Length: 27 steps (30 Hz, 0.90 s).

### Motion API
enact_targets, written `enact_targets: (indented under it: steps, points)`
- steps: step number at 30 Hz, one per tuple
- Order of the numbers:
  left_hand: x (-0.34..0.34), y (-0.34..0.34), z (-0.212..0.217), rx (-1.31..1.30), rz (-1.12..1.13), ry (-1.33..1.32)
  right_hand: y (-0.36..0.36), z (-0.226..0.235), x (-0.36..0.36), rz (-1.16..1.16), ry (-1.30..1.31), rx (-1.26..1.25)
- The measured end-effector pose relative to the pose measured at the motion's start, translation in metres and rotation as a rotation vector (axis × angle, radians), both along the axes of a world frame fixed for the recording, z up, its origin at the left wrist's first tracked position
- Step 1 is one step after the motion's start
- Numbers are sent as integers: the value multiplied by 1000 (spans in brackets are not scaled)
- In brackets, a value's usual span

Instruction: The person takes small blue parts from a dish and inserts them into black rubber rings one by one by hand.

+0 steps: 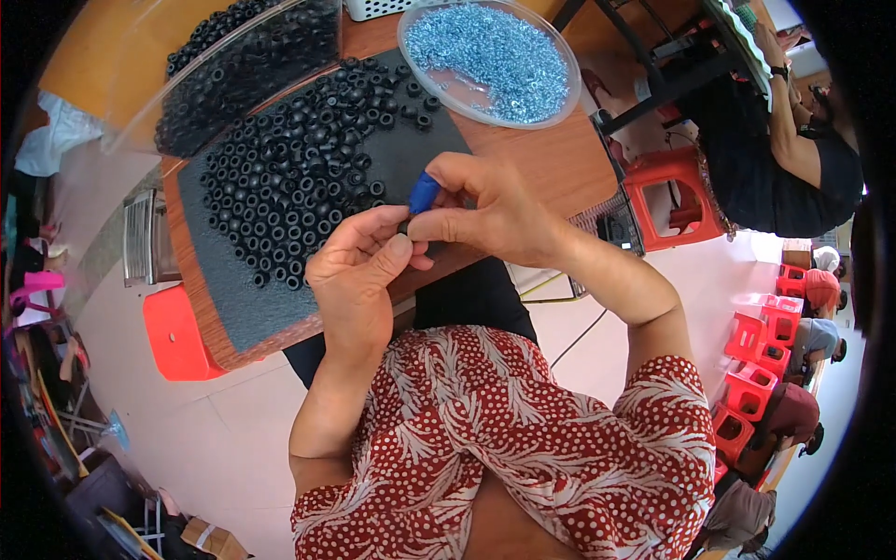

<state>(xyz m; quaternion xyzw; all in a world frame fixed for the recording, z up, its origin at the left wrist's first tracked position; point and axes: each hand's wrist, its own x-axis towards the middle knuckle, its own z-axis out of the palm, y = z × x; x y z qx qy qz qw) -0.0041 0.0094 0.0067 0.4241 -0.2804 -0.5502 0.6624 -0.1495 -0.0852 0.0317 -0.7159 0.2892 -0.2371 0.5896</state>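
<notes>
My two hands meet over the near edge of the table, fingertips close together. My left hand (359, 271) is closed in a pinch on a small black part (404, 227), mostly hidden by the fingers. My right hand (495, 210) bends in from the other side, its thumb against the same part. A blue sleeve-like piece (424, 192) sits at the right index fingertip; it looks like a finger cover. Just beyond, many loose black ring-shaped parts (280, 191) lie spread on a dark grey mat (247, 313).
A clear bin of black parts (247, 79) stands at the far left. At the far right is a round clear tray (571, 89) of small shiny blue pieces. Red stools (177, 336) stand on both sides of the table. Another person (779, 154) sits at the right.
</notes>
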Motion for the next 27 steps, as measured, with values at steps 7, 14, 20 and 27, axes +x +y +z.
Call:
enact_targets:
  steps: [7, 14, 20, 27]
  points:
    - [0, 4, -5, 38, -38, 130, 3, -2, 4, -48, 102, 131]
    - [4, 11, -6, 73, -77, 169, -8, -11, 18, -42, 21, -78]
    - [8, 10, -12, 91, -128, 164, -40, -37, 51, -160, 141, -853]
    - [9, 9, -12, 143, -116, 192, -42, -36, 42, -61, 186, -844]
